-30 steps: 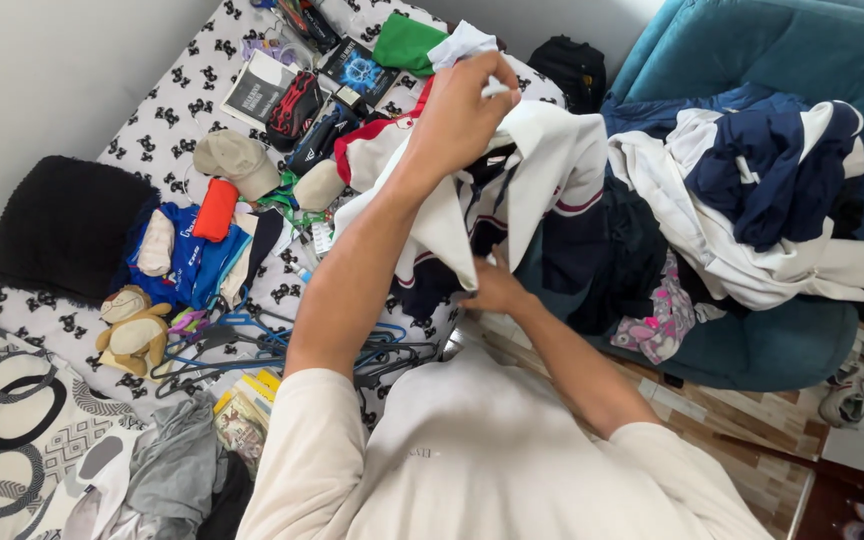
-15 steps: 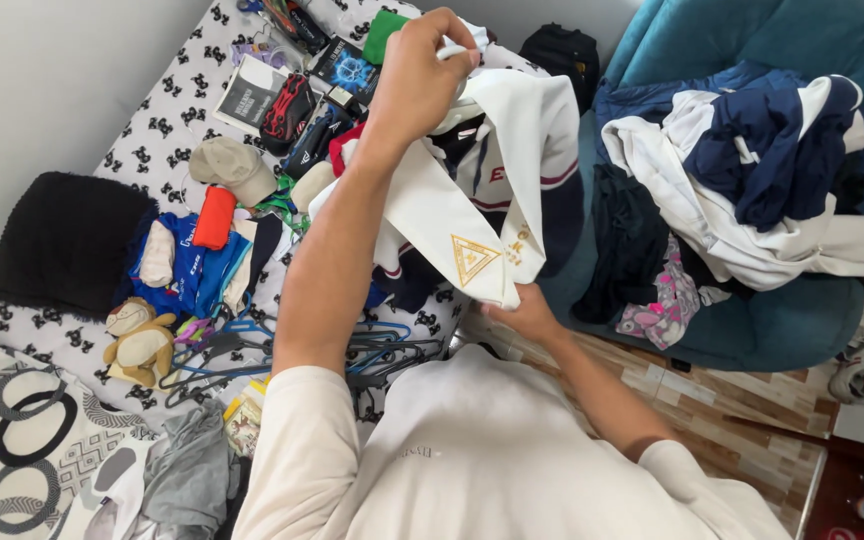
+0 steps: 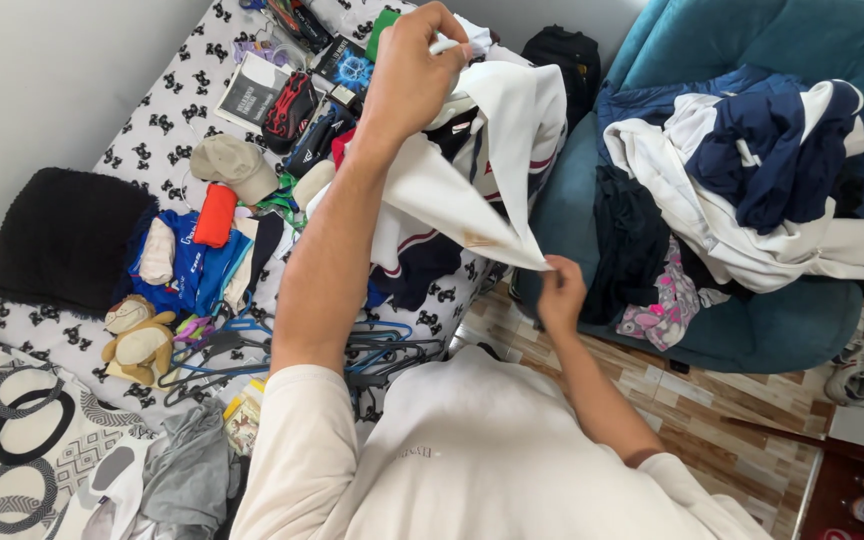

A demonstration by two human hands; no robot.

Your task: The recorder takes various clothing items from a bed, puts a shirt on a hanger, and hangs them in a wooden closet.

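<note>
Cluttered bedroom seen from above: a bed [image 3: 167, 120] with a white sheet printed in small black figures, spread beyond and below the raised left hand [image 3: 412, 75]; a teal armchair [image 3: 782, 330] out past the right hand [image 3: 560, 290], heaped with a pile of navy and white clothes [image 3: 752, 170]; wood-patterned floor [image 3: 712, 400] under the right forearm. Between the two hands, lifted clear of the bed, a white garment [image 3: 512, 120] with dark and red trim, stretched on a slant. Left hand clenched on its upper edge, raised high over the bed's far end; right hand lower and nearer the body, pinching the garment's bottom corner between fingertips, the other fingers loose. Judged as the spreading-out stage of handling, the cloth being pulled taut to open its shape. Any further handling likely to call for a firm upper grip and a fuller hold at the corner. Well below the left arm, a tangle of hangers [image 3: 382, 350]; off to its outer side, a stuffed toy [image 3: 137, 335] and a beige cap [image 3: 232, 160].
</note>
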